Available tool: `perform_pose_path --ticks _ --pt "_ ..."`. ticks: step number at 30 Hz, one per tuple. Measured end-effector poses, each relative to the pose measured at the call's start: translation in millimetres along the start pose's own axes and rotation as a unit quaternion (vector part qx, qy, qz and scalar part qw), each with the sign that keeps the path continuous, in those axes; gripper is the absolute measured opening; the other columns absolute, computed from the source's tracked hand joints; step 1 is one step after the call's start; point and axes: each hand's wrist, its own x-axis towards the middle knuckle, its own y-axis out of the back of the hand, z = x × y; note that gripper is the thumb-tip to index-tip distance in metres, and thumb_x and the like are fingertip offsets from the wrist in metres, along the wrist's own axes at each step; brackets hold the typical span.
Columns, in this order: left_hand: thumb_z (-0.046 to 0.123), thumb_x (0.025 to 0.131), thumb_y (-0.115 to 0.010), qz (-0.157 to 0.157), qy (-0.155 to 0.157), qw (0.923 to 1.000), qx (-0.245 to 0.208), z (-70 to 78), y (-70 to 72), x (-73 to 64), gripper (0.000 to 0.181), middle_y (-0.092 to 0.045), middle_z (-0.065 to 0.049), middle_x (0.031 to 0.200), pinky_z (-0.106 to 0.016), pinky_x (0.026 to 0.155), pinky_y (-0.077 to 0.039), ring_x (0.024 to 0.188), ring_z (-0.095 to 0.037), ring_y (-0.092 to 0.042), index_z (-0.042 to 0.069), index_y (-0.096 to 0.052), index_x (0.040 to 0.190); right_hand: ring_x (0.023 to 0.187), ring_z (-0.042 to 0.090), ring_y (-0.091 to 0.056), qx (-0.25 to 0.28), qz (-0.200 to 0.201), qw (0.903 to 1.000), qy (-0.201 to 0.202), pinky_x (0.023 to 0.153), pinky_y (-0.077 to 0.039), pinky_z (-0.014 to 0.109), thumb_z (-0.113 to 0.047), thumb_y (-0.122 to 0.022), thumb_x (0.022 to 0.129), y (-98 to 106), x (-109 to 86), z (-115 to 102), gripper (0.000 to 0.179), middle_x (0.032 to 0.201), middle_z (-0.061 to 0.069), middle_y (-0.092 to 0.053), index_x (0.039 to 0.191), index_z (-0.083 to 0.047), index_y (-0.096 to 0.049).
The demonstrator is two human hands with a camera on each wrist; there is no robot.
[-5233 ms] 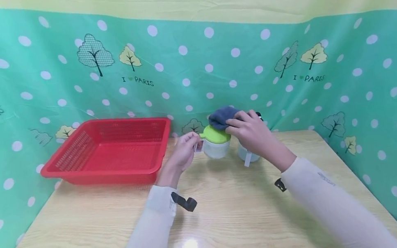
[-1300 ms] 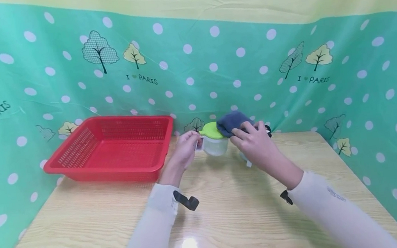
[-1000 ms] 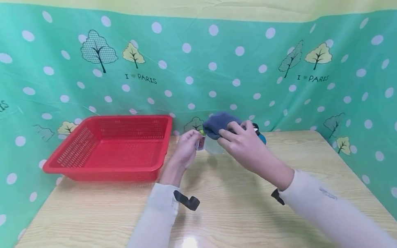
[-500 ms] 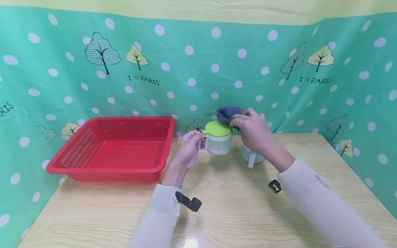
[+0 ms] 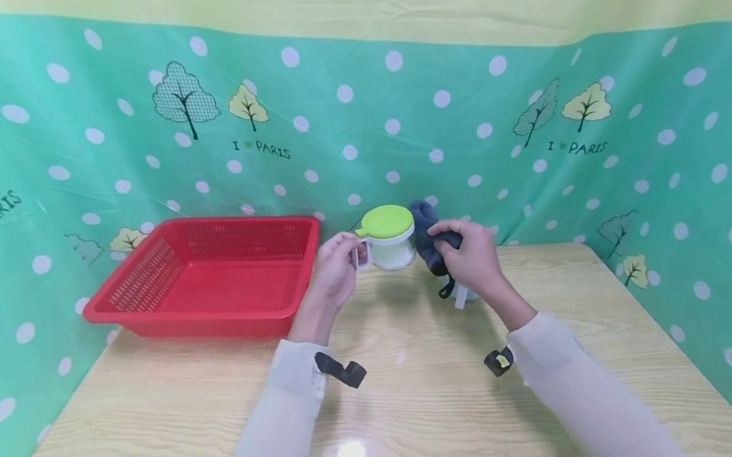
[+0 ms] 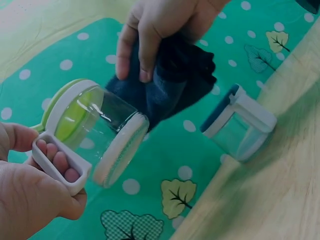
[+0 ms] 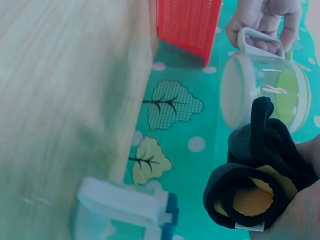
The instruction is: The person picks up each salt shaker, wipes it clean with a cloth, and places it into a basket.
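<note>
My left hand (image 5: pixel 333 270) grips the white handle of a clear seasoning jar (image 5: pixel 393 253) with a green lid (image 5: pixel 388 221), holding it above the table. My right hand (image 5: pixel 474 246) pinches a bunched dark blue cloth (image 5: pixel 423 223) with black trim and a hanging loop. In the left wrist view the cloth (image 6: pixel 165 82) lies against or just behind the jar's glass wall (image 6: pixel 112 117); contact is hard to tell. A second clear jar (image 6: pixel 240 127) with a blue lid and white handle stands on the table below my right hand, largely hidden in the head view.
A red plastic basket (image 5: pixel 240 322) with slotted walls stands to the left of my left hand. The light wooden table (image 5: pixel 402 407) ends at a green dotted curtain (image 5: pixel 389 134) behind and at both sides.
The cloth has gone from on top of the green lid to the jar's right side, and my right hand has turned. My left hand has raised the jar slightly, keeping its handle.
</note>
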Motion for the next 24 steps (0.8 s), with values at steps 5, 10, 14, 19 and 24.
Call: perform_pose_path --ticks 5,10,14,19,24 --pt "-0.006 0.098 -0.046 0.005 -0.011 0.9999 -0.005 2.4 -2.3 1.8 0.024 -0.052 -0.005 0.079 -0.025 0.079 -0.042 0.080 -0.017 -0.048 0.005 -0.055 0.079 0.109 0.027 -0.066 0.029 0.001 0.9991 -0.029 0.085 -0.057 0.043 0.002 -0.071 0.090 -4.4 -6.4 3.0 0.016 0.117 0.014 -0.072 0.102 -0.007 -0.077" --pt "-0.007 0.098 -0.045 0.009 -0.016 0.9998 -0.008 7.4 -4.5 1.7 0.025 -0.051 -0.006 0.078 -0.026 0.078 -0.041 0.079 -0.017 -0.048 0.004 -0.055 0.078 0.106 0.025 -0.067 0.021 -0.009 0.9993 -0.030 0.084 -0.057 0.038 0.003 -0.070 0.090 -7.6 -11.3 5.1 0.017 0.115 0.014 -0.073 0.101 -0.007 -0.077" --pt "-0.007 0.099 -0.045 0.006 -0.021 0.9997 -0.011 11.7 -5.0 3.2 0.026 -0.051 -0.005 0.078 -0.025 0.078 -0.041 0.078 -0.017 -0.048 0.005 -0.055 0.077 0.079 0.021 -0.066 0.006 -0.016 0.9996 -0.023 0.066 -0.054 0.029 0.004 -0.070 0.090 -11.1 -16.7 5.8 0.017 0.112 0.014 -0.074 0.100 -0.007 -0.077" --pt "-0.007 0.098 -0.046 0.014 -0.033 0.9993 -0.012 16.8 -7.9 6.1 0.025 -0.051 -0.005 0.075 -0.026 0.077 -0.041 0.077 -0.016 -0.047 0.005 -0.053 0.077 0.057 0.015 -0.057 -0.006 -0.040 0.9991 -0.015 0.053 -0.047 0.023 0.002 -0.068 0.091 -16.6 -22.9 7.5 0.018 0.114 0.014 -0.073 0.102 -0.009 -0.077" --pt "-0.006 0.098 -0.046 0.014 -0.032 0.9993 -0.011 17.1 -10.1 9.9 0.023 -0.050 -0.005 0.077 -0.027 0.078 -0.040 0.079 -0.017 -0.047 0.005 -0.053 0.078 0.089 0.022 -0.066 -0.010 -0.065 0.9978 0.010 0.069 -0.055 0.033 0.003 -0.068 0.092 -23.5 -27.1 3.3 0.018 0.113 0.011 -0.074 0.102 -0.010 -0.077"
